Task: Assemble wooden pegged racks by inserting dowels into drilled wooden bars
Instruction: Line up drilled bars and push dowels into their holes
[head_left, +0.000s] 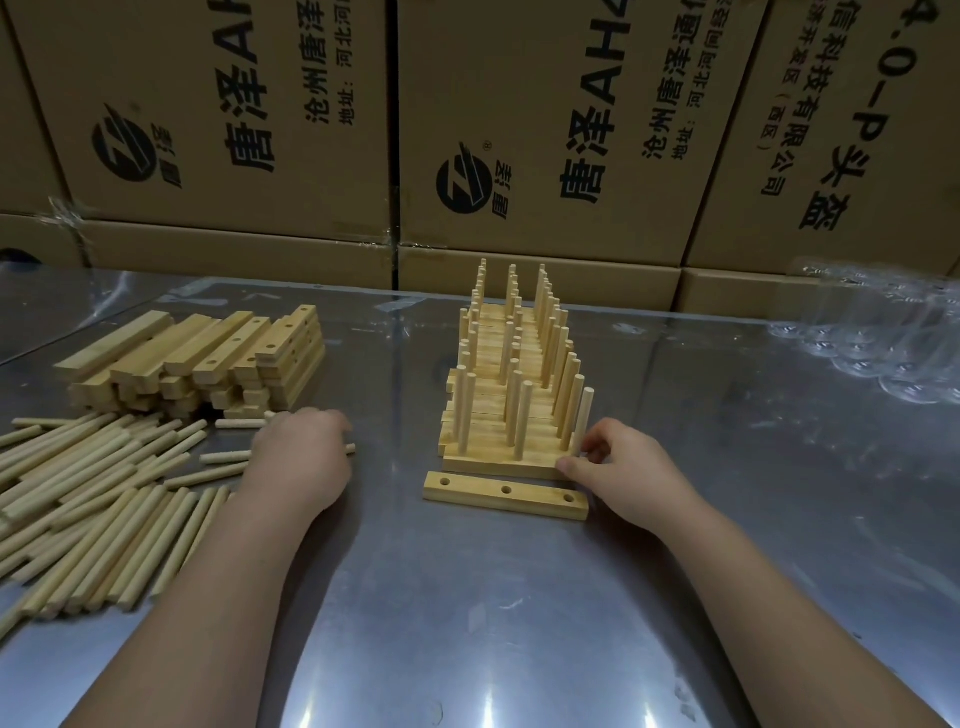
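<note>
The person's right hand (623, 467) is pinching the base of the end dowel (584, 410), which is standing upright at the right end of the nearest rack (498, 465). That rack is sitting at the front of a row of finished racks (511, 353). An empty bar (506, 493) with three holes is lying flat just in front of it on the metal table (467, 597). The left hand (301, 452) is curling down over the loose dowels (93, 493), one tip poking out past its fingers; I cannot tell whether it is gripping it. A stack of drilled bars (208, 364) is waiting behind.
</note>
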